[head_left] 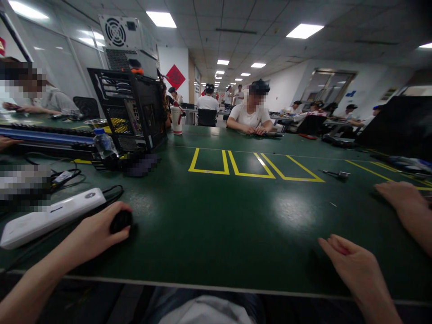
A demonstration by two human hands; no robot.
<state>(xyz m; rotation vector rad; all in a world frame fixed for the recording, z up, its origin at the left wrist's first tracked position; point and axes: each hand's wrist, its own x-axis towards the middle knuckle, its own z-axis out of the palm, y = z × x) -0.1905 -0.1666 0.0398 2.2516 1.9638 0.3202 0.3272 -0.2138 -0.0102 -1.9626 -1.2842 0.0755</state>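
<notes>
A black computer mouse (122, 221) sits on the green tabletop (209, 234), and my left hand (101, 227) is wrapped over it. Just beyond that hand lies a white power strip (57, 216) with a dark cable. On the right side, near the front edge, my right hand (353, 261) is loosely curled, fingers folded in, with nothing visible in it. A small tool with a thin shaft and a silver end (340, 174) lies farther back, apart from my right hand.
An open black computer case (135, 108), a water bottle (104, 143) and a paper cup (176, 119) stand at the back left. Yellow tape outlines (251, 174) mark the table's middle. Another person's arm (410, 209) reaches in from the right; someone sits opposite (249, 116).
</notes>
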